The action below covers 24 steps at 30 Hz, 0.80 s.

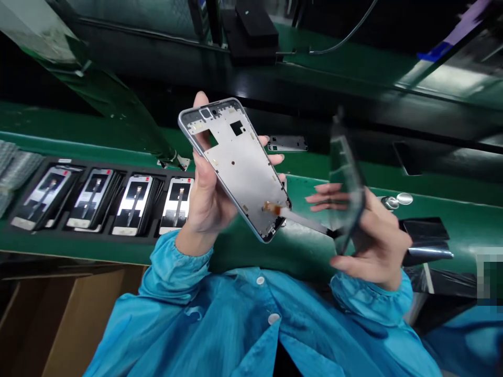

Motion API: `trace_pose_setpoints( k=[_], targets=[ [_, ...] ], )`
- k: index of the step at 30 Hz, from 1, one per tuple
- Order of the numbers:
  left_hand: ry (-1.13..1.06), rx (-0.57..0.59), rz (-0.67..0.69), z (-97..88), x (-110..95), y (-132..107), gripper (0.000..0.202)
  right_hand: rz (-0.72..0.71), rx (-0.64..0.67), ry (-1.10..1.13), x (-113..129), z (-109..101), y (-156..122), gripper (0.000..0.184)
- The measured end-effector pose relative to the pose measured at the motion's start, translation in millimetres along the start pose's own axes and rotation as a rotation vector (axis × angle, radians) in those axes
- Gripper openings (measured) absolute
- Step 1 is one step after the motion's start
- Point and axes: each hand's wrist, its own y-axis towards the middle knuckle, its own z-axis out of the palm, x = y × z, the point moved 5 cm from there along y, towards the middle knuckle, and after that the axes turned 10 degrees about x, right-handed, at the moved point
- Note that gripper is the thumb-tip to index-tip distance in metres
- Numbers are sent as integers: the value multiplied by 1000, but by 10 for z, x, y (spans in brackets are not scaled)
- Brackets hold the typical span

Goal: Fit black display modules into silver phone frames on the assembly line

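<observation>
Your smock (239, 309) is nearest; above the counter (245, 262), your left grip (210, 201) clasps the frame (245, 167), your right grip (379, 241) pinches the blurred screen (346, 167). You're probably guiding the ribbon (304, 220) at the frame; next, keep it slack.

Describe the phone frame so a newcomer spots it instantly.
Start at the green bench, then find the left hand above it. It holds the phone frame at a slant. Unlike the blurred panel in the right hand, the frame shows a broad silvery inner face with cutouts.
</observation>
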Motion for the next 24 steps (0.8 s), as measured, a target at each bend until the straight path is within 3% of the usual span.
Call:
trace_pose_setpoints(
  k=[3,9,15,20,24],
  targets=[
    [1,-12,36,-20,-51,1,89,-121,56,-53,47,39,92,80],
    [4,-37,38,-77,-160,25,90,-112,112,-84,85,65,115,79],
    [25,113,224,-43,-185,64,53,-105,88,-158,106,116,201,75],
    [96,153,256,-45,-141,95,60,-86,-15,-32,-2,362,376,81],
    [167,111,161,-75,-90,107,68,2,-67,25,-134,529,502,90]
  ],
)
